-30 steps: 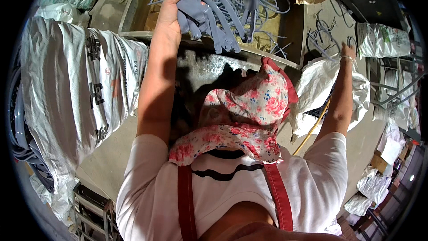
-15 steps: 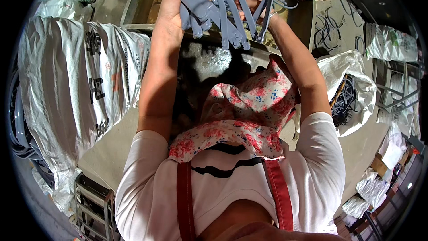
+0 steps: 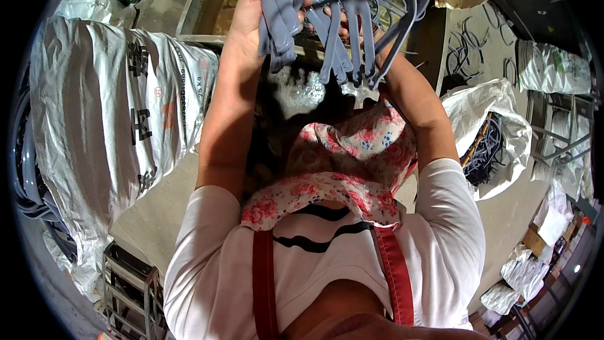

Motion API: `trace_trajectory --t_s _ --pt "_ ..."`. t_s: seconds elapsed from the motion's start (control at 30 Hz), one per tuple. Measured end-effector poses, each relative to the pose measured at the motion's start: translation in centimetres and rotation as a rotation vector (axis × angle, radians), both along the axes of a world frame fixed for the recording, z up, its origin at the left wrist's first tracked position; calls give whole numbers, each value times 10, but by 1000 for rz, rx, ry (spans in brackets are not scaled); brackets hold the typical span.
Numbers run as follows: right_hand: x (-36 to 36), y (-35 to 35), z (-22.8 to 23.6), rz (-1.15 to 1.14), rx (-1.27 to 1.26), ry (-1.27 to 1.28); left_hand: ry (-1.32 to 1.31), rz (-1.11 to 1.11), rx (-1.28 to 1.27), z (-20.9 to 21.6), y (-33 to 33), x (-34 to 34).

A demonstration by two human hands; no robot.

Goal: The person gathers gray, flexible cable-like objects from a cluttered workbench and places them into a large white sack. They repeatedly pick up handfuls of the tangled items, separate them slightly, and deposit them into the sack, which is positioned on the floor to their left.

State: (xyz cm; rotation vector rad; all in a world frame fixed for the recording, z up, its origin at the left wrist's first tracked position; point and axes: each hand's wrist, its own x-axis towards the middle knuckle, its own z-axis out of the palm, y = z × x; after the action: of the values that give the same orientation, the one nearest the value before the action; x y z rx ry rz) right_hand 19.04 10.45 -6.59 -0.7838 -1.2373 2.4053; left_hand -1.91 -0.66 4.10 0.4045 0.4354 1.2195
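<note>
Head view: at twelve o'clock, a looping bundle of smooth grey plastic-looking strips [image 3: 278,16] hangs before a shallow metal-walled tray [image 3: 192,6] of thin grey strands. The bare left hand [image 3: 250,17] closes around the bundle's left side. The right hand [image 3: 379,41] reaches among the strips at one o'clock, fingers partly hidden; their grip cannot be told. A large white woven sack [image 3: 107,113] stands at nine o'clock.

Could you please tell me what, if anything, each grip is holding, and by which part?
The left grip holds a bundle of grey strips near their flattened ends; the right grip is partly hidden among the strips, its hold unclear.
</note>
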Motion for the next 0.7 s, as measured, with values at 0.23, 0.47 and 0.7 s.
trace_trajectory --t_s 0.23,0.47,0.7 --pt "-12 0 -7 24 -290 190 -102 -66 -31 6 -3 -1" --pt "-30 -24 34 -306 -272 504 -176 -99 4 5 -3 -6" --pt "-23 6 16 38 -490 587 -80 -110 60 4 -5 -3"
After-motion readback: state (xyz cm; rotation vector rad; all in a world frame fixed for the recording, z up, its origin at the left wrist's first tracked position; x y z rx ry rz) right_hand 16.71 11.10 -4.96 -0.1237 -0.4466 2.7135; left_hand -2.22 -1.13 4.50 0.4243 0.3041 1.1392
